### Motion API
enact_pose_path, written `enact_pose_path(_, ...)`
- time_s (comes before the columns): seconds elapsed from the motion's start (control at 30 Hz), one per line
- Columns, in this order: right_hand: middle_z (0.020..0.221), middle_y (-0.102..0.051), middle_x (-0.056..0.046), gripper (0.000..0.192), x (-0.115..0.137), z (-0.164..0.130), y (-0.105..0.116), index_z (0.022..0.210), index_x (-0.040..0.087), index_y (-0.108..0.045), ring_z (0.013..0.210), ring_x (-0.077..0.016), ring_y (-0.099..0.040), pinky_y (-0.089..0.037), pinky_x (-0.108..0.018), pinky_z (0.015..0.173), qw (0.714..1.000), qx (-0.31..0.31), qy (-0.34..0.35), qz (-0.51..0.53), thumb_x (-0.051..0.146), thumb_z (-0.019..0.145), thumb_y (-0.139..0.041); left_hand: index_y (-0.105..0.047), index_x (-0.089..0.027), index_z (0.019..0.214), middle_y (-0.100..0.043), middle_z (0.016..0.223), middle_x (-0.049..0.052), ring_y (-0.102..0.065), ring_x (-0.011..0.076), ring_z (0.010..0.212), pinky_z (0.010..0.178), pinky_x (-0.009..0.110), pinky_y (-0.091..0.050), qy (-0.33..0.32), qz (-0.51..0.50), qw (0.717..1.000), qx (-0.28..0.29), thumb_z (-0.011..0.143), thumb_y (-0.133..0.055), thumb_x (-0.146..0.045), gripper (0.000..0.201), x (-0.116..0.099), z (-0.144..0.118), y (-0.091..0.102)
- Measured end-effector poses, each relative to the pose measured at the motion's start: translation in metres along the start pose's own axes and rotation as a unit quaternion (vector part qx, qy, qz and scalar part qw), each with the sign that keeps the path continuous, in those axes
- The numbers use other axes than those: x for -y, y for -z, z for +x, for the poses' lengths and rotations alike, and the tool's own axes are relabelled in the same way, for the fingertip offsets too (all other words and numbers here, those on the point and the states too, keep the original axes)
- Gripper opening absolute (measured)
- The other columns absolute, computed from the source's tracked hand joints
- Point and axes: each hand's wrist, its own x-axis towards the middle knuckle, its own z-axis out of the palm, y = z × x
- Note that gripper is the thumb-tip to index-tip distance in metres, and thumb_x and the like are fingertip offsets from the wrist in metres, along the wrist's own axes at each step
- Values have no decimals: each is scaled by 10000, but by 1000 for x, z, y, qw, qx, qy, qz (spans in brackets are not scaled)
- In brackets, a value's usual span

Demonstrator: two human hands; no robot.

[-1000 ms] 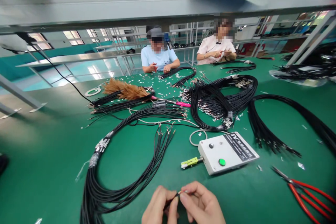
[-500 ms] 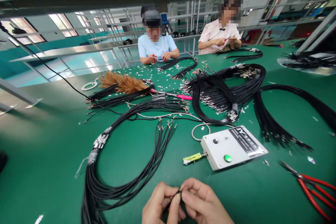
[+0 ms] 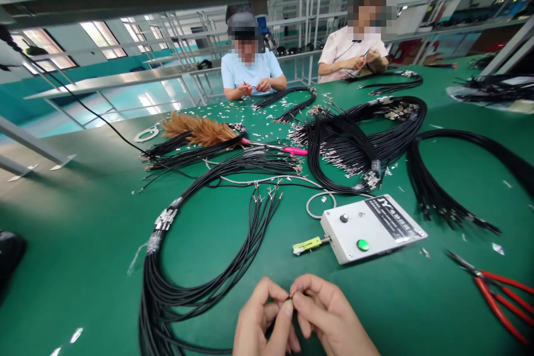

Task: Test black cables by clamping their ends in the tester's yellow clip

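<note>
Close to the front edge of the view, my left hand [image 3: 267, 320] and my right hand [image 3: 327, 311] meet fingertip to fingertip. Between them they pinch the end of a thin black cable [image 3: 289, 298], where small reddish and grey wire tips show. My left fingers are closed around its black part, and my right thumb and forefinger pinch the tips; most of the cable is hidden by the hands. Left of my hands curves a bundle of black cables [image 3: 154, 283] with bared ends pointing up. Beyond my hands lies a white box [image 3: 354, 231] with a green button and a yellow-green clip.
Red-handled pliers [image 3: 492, 295] lie to the right. Further back are more black cable bundles [image 3: 362, 139], a brown feather duster [image 3: 200, 129] with a pink handle, and scattered clear scraps. Two people [image 3: 252, 69] work across the green table [image 3: 83, 233]. A shelf edge runs overhead.
My hands appear slightly higher and further right, still pinching the cable end; its reddish tips show more clearly. The whole view has shifted slightly. Across the table, both people's hands have moved a little.
</note>
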Motion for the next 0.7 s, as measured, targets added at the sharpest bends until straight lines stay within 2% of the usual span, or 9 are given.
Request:
enact_pose_path(0.07,506,-537,68,442,2,-1,0,799,162,-617,425,-61,-465,-376,-203,486,999,-2,23,-28,551,693,-798,-556,-201,915,-612,580,-31,-470,49,409,428,140,-323,-2,-12,1000,20,831,-668,-540,366,-2,1,-1)
enact_pose_path(0.2,590,-595,31,498,4,-1,0,759,148,-604,428,-38,-466,-313,-177,457,997,-10,29,-67,596,660,-797,-683,-249,1071,-558,911,22,-565,81,609,545,188,-447,-94,-9,995,31,819,-706,-485,346,-8,4,-4)
enact_pose_path(0.27,518,-547,51,525,2,0,0,739,154,-584,415,-45,-457,-289,-175,443,997,-13,14,-79,628,644,-788,-729,-246,1000,-509,941,25,-582,93,649,569,204,-476,-113,1,992,49,837,-701,-436,252,-10,6,-4)
enact_pose_path(0.33,477,-515,62,538,0,1,0,735,160,-566,416,-55,-469,-287,-175,445,996,-6,4,-92,646,641,-778,-737,-225,902,-487,906,7,-570,65,571,506,190,-460,-103,-9,993,51,839,-710,-395,184,-10,8,-2)
enact_pose_path(0.4,493,-516,55,538,-3,1,1,747,167,-548,440,-76,-516,-320,-178,456,994,7,16,-108,663,672,-742,-712,-189,800,-495,876,-10,-541,26,473,429,161,-409,-81,-37,996,21,804,-745,-412,225,-10,10,-1)
enact_pose_path(0.47,628,-552,21,512,-4,1,1,765,171,-538,488,-97,-575,-388,-196,473,989,13,52,-140,660,736,-685,-673,-168,763,-521,816,-27,-504,6,395,376,139,-357,-54,-62,996,-22,767,-766,-464,311,-8,11,1)
enact_pose_path(0.57,832,-535,-20,414,-1,-2,3,783,171,-552,529,-95,-596,-443,-222,491,956,-7,136,-262,574,877,-553,-630,-169,782,-527,649,-54,-521,50,368,362,146,-373,-18,-56,998,-37,754,-754,-521,374,-5,9,1)
enact_pose_path(0.63,851,-534,-27,341,1,-5,5,801,176,-561,541,-90,-583,-438,-215,488,916,-20,184,-357,466,949,-462,-619,-173,795,-513,590,-67,-494,48,358,366,140,-357,-17,-33,998,-47,769,-736,-528,375,-4,7,0)
enact_pose_path(0.7,844,-543,-26,276,3,-8,7,827,187,-561,564,-95,-582,-444,-205,500,880,-23,219,-422,367,977,-414,-625,-170,782,-526,629,-58,-433,18,369,371,124,-298,-37,-16,997,-70,771,-734,-530,376,-5,4,-3)
